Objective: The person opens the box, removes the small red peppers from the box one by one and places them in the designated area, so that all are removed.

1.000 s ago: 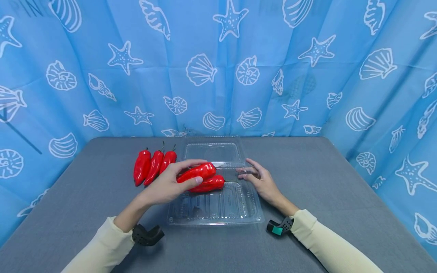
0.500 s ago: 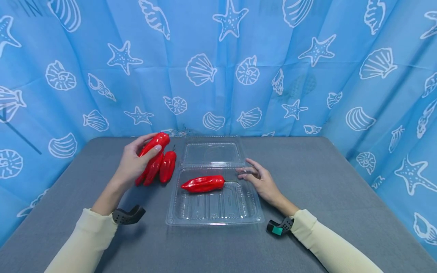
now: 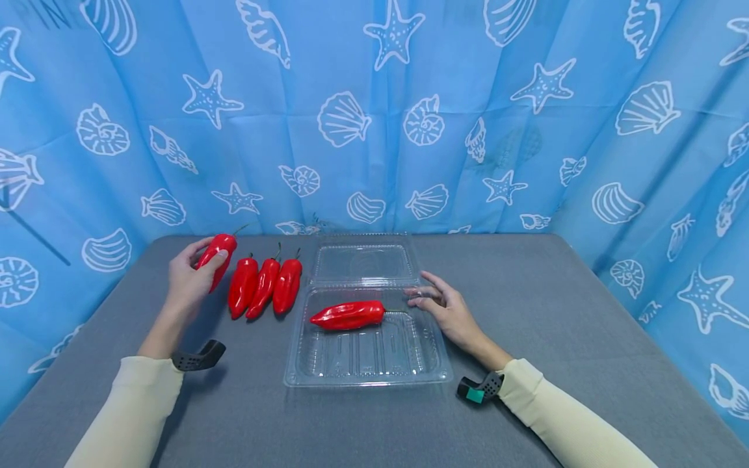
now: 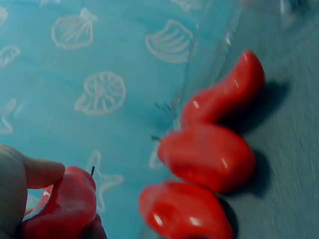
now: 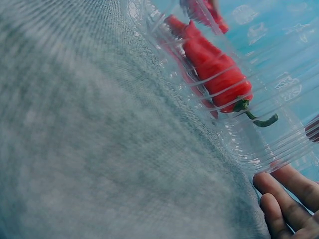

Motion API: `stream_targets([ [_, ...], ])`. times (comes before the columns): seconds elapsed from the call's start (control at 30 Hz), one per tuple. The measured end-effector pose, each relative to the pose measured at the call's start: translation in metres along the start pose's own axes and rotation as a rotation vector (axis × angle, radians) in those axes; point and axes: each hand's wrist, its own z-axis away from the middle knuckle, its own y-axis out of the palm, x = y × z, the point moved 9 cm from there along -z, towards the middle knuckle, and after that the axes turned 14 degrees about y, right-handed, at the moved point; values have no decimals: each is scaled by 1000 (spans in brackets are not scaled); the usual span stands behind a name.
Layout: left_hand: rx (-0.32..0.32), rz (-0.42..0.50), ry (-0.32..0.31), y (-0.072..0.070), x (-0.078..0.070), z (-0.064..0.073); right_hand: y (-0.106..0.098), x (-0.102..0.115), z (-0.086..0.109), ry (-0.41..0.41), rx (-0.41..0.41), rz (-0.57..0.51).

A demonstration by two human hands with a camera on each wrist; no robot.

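My left hand (image 3: pixel 190 281) grips a red pepper (image 3: pixel 221 249), tilted with its green stem up, at the left of the table. In the left wrist view, thumb and fingers pinch this pepper's sides. Just right of it, 3 more red peppers (image 3: pixel 264 287) lie in a row, stems away from me. One red pepper (image 5: pixel 217 74) lies crosswise inside the clear plastic clamshell container (image 3: pixel 368 378), its stem to the right. My right hand (image 3: pixel 450 316) rests at the container's right edge, fingers loosely extended and touching the rim.
The container's lid (image 3: pixel 364 262) lies folded back behind its base. Grey cloth covers the table (image 3: pixel 556 312). A blue curtain (image 3: pixel 374 162) with white shells and starfish hangs behind and at both sides.
My left hand has carried a pepper out of the container, leftward over the row, to the row's left side. The right hand has stayed at the container's edge.
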Motion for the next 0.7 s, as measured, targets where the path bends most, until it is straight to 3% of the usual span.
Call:
stream_targets([
  [0.3,25,-100,-162,0,42,5,0,0,1,5,-4,5],
  [0.7,102,-148,-209,13,53,11,1,-1,0,25,6,-1],
])
